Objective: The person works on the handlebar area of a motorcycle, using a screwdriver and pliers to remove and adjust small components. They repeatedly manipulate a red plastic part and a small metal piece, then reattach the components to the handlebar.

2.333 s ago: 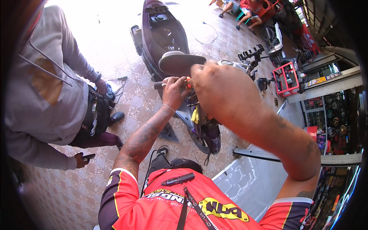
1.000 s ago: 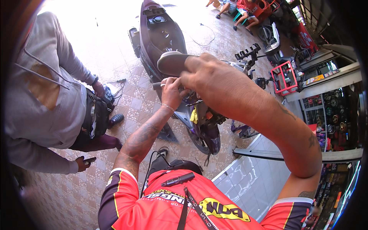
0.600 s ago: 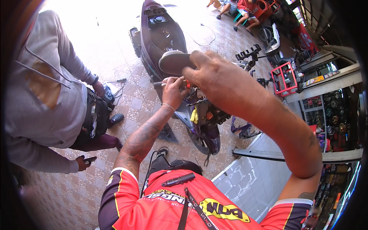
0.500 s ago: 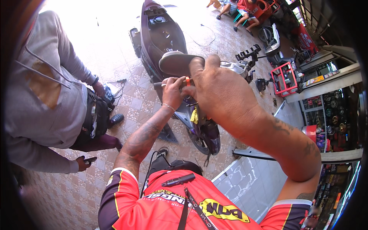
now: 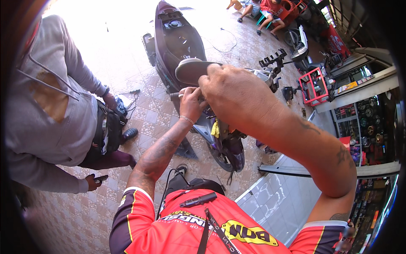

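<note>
A dark purple scooter (image 5: 177, 38) stands on the tiled floor with its seat off. A grey oval mirror (image 5: 190, 70) sits above its handlebar. My left hand (image 5: 190, 103) is closed around the handlebar end just below the mirror. My right hand (image 5: 237, 97) is close to the camera, with its fingertips pinched at the mirror's stem right next to my left hand. What the fingers hold is mostly hidden behind the hand. The scooter's front wheel (image 5: 228, 154) points toward me.
A person in a grey hoodie (image 5: 46, 106) stands close on the left, holding a phone (image 5: 99, 178). A red crate (image 5: 315, 86) and shop shelves (image 5: 363, 122) are on the right. A white tiled step (image 5: 275, 199) lies at lower right. People sit at the far back (image 5: 262, 8).
My right hand has shifted back and forth around the mirror stem and now sits a little lower. My left hand has stayed on the handlebar. The bystander has barely moved.
</note>
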A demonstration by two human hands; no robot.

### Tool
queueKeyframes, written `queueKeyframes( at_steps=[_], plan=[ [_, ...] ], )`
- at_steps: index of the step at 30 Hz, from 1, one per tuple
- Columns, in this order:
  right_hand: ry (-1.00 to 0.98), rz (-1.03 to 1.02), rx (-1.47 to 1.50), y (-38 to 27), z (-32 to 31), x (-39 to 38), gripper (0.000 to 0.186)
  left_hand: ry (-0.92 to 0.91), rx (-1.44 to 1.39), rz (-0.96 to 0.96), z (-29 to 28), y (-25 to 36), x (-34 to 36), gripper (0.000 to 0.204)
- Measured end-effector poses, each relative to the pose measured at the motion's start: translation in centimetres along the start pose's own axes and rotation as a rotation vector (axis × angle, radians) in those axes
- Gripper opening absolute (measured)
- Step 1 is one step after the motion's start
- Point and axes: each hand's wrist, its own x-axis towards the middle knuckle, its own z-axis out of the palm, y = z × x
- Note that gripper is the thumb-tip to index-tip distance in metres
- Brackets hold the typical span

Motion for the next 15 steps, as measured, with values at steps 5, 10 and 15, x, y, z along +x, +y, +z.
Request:
queueKeyframes(
  at_steps=[5,10,15],
  plan=[
    [0.315,-0.326,-0.040,1.7,-0.3,0.0,0.012,0.003,0.103,0.069,0.6,-0.5,0.3,0.052],
    [-0.235,0.315,0.186,0.0,-0.4,-0.6,0.018,-0.027,-0.064,-0.030,0.1,-0.3,0.0,0.051],
    [0.198,-0.349,-0.078,0.5,-1.0,-0.4,0.016,0.044,-0.031,-0.001,0.1,0.7,0.2,0.051]
  ],
)
